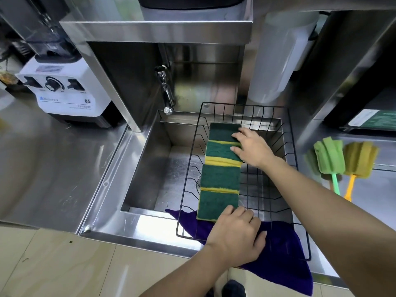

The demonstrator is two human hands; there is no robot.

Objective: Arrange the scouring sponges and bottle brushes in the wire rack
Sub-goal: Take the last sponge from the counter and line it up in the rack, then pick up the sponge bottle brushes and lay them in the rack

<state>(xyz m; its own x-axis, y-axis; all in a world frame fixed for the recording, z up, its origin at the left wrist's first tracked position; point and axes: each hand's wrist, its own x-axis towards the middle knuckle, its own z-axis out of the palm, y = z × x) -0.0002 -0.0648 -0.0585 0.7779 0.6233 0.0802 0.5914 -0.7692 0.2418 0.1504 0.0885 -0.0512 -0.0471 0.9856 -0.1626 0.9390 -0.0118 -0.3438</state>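
A black wire rack (pixel 288 133) spans the right half of the steel sink. Several green-and-yellow scouring sponges (pixel 220 174) lie in it in an overlapping row along its left side. My left hand (pixel 234 234) rests at the near end of the row, fingers touching the nearest sponge. At the far end, my right hand (pixel 254 147) lies flat with fingertips on the two farthest sponges. Two bottle brushes lie outside the rack on the counter to the right: a green brush (pixel 329 156) and a yellow-orange brush (pixel 360 159), foam heads pointing away from me.
A purple cloth (pixel 282 256) lies under the rack's near end and hangs over the counter edge. The sink (pixel 150 159) is open left of the rack, with a faucet (pixel 166 93) behind. A white blender base (pixel 62 93) stands at the left; a translucent jug (pixel 278 54) behind the rack.
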